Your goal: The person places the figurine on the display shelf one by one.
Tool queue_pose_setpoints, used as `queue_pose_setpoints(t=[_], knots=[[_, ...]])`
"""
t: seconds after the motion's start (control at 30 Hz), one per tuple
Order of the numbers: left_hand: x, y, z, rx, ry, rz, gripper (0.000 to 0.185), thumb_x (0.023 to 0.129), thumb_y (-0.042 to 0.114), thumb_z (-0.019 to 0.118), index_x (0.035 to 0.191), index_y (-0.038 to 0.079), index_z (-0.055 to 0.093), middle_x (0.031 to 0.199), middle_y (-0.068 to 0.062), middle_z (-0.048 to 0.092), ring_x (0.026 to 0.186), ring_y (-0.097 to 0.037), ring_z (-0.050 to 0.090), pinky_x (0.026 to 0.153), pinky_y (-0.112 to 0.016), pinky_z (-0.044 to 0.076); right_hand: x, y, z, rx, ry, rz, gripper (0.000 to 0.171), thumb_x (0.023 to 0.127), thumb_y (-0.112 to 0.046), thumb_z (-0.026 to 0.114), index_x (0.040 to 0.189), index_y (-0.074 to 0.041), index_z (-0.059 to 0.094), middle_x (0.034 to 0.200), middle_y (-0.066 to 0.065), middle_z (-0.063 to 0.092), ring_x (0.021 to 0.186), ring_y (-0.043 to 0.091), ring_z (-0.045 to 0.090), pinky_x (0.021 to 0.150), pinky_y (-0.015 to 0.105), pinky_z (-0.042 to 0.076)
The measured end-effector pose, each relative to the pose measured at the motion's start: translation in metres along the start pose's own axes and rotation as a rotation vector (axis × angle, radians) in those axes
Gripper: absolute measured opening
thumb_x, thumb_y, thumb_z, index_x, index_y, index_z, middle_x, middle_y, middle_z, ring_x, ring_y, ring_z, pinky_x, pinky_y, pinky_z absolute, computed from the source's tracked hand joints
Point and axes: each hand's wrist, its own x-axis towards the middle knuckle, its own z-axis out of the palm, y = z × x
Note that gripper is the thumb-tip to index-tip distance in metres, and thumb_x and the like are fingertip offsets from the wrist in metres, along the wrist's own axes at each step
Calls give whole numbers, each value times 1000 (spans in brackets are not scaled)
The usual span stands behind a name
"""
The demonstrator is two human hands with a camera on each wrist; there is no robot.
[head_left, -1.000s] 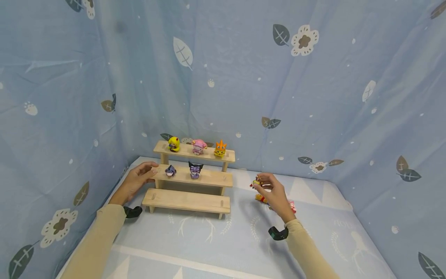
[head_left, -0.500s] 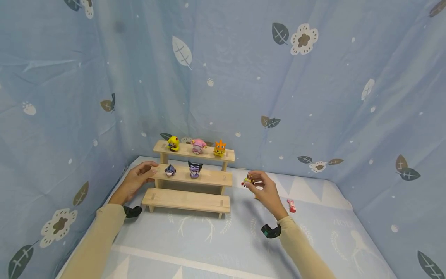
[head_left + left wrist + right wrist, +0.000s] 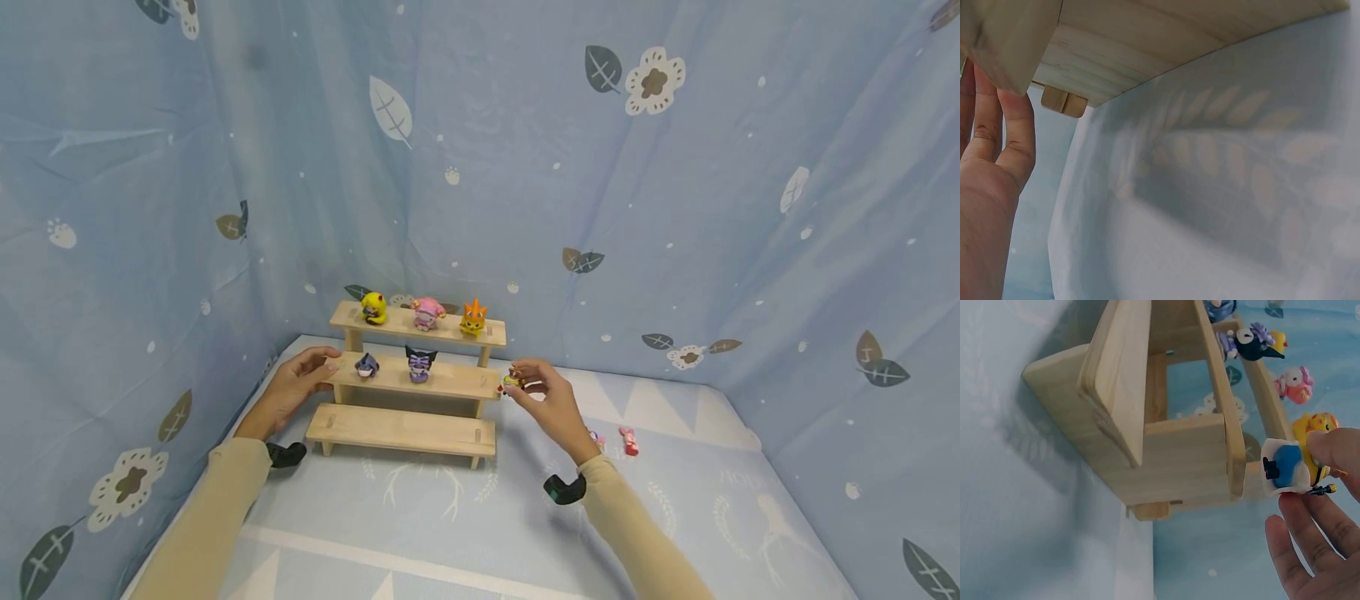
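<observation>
A three-step wooden display stand [image 3: 401,429] stands on the mat. My left hand [image 3: 300,383] grips the left end of its middle step; in the left wrist view, the left fingers [image 3: 1017,125] reach up behind a board's corner. Between thumb and fingertips, my right hand [image 3: 551,404] pinches a small yellow figurine [image 3: 512,382] at the right end of that step. The right wrist view shows the figurine's white and blue part [image 3: 1286,465] turned toward the camera. On the middle step sit a blue-grey figurine [image 3: 367,366] and a black-eared purple one [image 3: 420,365].
Along the top step stand a yellow figurine [image 3: 373,308], a pink one [image 3: 428,313] and an orange-spiked one [image 3: 473,318]. A pink-and-red figurine [image 3: 628,441] lies on the mat at right, near another small figurine [image 3: 597,439] partly behind my wrist. Patterned blue curtains [image 3: 480,167] surround the mat.
My right hand has moved left with the figurine, from above the mat to the middle step's right end. Figurines on the mat have come into view behind it. My left hand stays put.
</observation>
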Motion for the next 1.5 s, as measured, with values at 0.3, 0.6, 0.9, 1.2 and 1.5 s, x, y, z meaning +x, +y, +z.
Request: queue_pose_setpoints(t=[0.3,0.6,0.9,1.2,1.5], knots=[[0,2,0,-1,-3,9,52,100,40,69,141,12,56,130,2,56,111,-14,60,95,-49,54,13,-7,18,11,2,-52,39,93,-16,80,128,-11,64,115,6,69,103,25,66,87,37,58],[-3,2,1,1,3,-4,51,100,39,69,142,14,56,128,5,57,110,-13,60,97,-54,52,16,-33,39,21,-10,-49,38,93,-1,76,128,3,62,114,18,69,101,33,66,86,47,57],[-1,-2,1,-5,10,-27,54,101,37,69,145,10,53,127,4,56,109,-13,60,99,-58,50,24,-19,54,10,-14,-46,37,94,-14,78,128,-10,65,113,8,70,99,24,67,83,42,58],[-2,1,0,-11,7,-12,53,100,39,69,143,12,54,128,4,56,109,-13,61,98,-56,51,30,-9,60,-11,-26,-14,37,95,-24,78,129,-19,64,113,-2,68,98,14,66,84,32,58],[-2,2,1,-2,1,-1,54,99,41,70,142,11,55,128,1,56,109,-14,61,97,-55,52,30,-10,63,-2,-23,5,40,96,-22,77,132,-20,61,114,-1,68,96,15,65,83,30,58]])
